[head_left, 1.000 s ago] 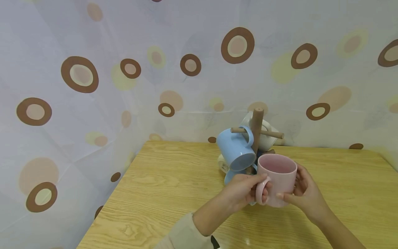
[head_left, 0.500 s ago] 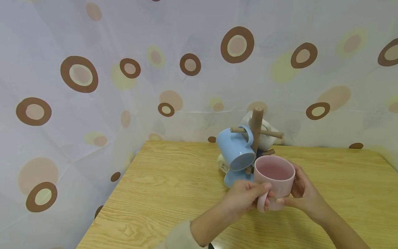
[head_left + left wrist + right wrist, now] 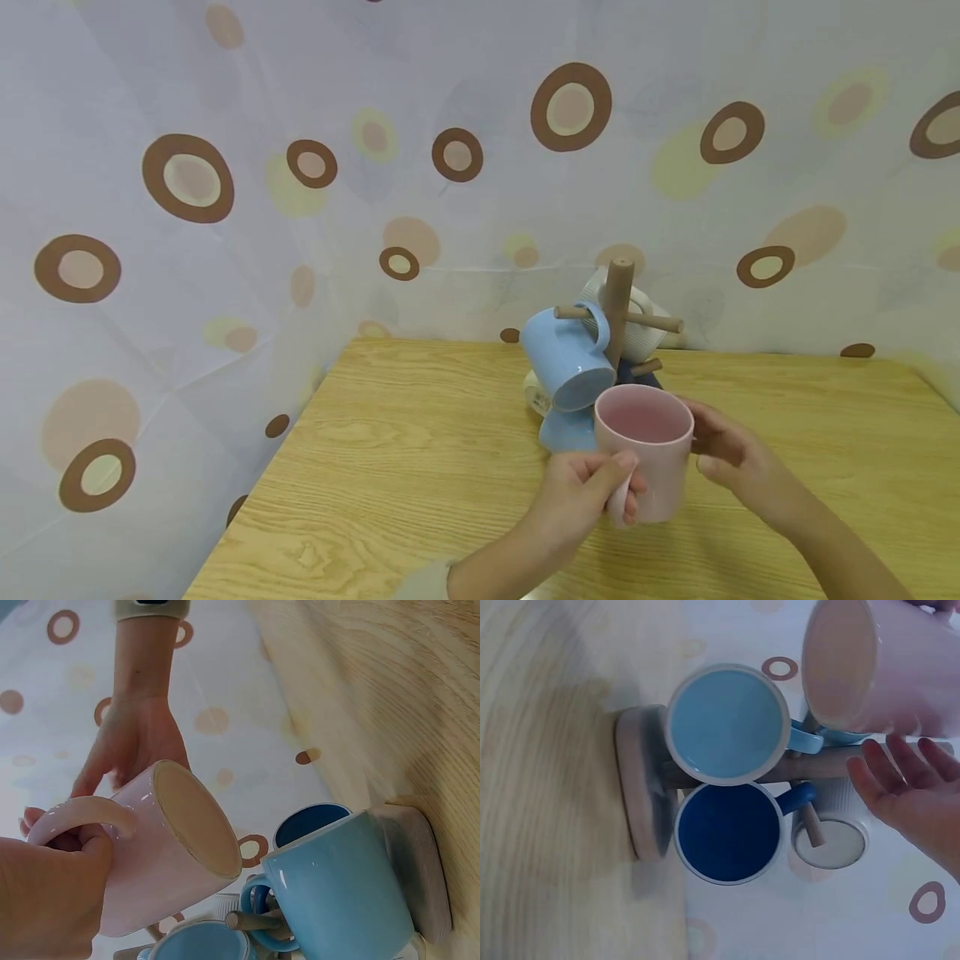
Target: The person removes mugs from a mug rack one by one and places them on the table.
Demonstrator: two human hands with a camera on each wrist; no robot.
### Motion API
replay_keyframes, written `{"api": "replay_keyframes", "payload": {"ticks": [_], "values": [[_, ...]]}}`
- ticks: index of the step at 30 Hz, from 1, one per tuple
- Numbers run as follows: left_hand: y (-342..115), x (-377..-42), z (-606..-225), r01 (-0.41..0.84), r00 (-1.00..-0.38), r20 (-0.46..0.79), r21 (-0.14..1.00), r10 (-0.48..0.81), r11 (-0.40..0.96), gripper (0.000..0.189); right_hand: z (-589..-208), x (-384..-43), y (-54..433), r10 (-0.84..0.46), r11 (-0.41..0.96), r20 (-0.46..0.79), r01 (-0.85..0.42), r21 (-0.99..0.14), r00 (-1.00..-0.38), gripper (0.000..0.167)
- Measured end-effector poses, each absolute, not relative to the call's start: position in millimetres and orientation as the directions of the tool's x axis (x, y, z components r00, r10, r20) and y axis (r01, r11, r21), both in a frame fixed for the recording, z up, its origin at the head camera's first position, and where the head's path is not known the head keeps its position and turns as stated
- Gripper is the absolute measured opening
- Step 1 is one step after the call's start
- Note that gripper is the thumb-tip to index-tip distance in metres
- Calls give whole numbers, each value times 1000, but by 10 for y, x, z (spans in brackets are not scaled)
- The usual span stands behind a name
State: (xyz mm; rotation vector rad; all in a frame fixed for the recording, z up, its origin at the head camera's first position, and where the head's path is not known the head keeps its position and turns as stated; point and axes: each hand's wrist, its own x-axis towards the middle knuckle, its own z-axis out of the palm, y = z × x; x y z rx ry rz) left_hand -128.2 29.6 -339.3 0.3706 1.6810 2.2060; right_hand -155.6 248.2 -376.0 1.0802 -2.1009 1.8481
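Note:
A pink mug (image 3: 654,479) is held upright above the table, in front of a wooden mug rack (image 3: 618,312). My left hand (image 3: 572,504) grips its handle, thumb on top, as the left wrist view also shows. On the mug's other side is my right hand (image 3: 750,475), its thumb off the wall. In the right wrist view its loosely bent fingers (image 3: 909,769) lie close against the mug's side; whether they touch cannot be told. From the rack hang a light blue mug (image 3: 564,354), a lower light blue mug (image 3: 566,431), a white ribbed mug (image 3: 643,340) and a dark blue mug (image 3: 727,834).
A bare lower peg (image 3: 647,367) points right from the rack. Part of a cream mug (image 3: 535,395) shows behind the blue ones. The rack's base (image 3: 639,784) stands on the wood-grain table (image 3: 405,417). A patterned curtain (image 3: 480,208) closes off the back and left side.
The pink mug has moved left and a little down toward me, with my left hand on its handle. My right thumb has come away from the mug's wall and the right hand has loosened.

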Motion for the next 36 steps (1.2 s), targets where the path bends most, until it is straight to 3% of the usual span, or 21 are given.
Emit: {"api": "replay_keyframes", "payload": {"ticks": [2,6,9,12,20,27,32,36], "values": [[261,-1261,-3399,-90,-909,13,969,416,-228,41,-3694,-1557,2478,-332,55,529,-575,-816,-781,42],[183,-1218,-3417,-63,-905,39,972,423,-226,43,-3537,-1563,2411,-30,238,496,-488,-839,-868,27],[119,-1185,-3429,-75,-904,31,970,426,-230,44,-3439,-1588,2358,148,378,491,-410,-830,-859,14],[63,-1158,-3437,-75,-905,29,971,424,-227,44,-3370,-1634,2318,215,519,530,-364,-773,-820,8],[-61,-1128,-3455,7,-902,86,983,422,-186,46,-3250,-1824,2264,72,693,768,-522,-497,-636,27],[-153,-1107,-3509,26,-906,102,982,412,-187,46,-3131,-1952,2254,-96,819,827,-516,-250,-554,37],[-223,-1087,-3549,79,-908,141,982,394,-171,44,-3105,-2068,2266,-209,851,877,-522,-55,-434,62],[-295,-1053,-3552,124,-894,191,975,406,-187,43,-3106,-2139,2278,-267,854,896,-517,50,-355,60]]}}
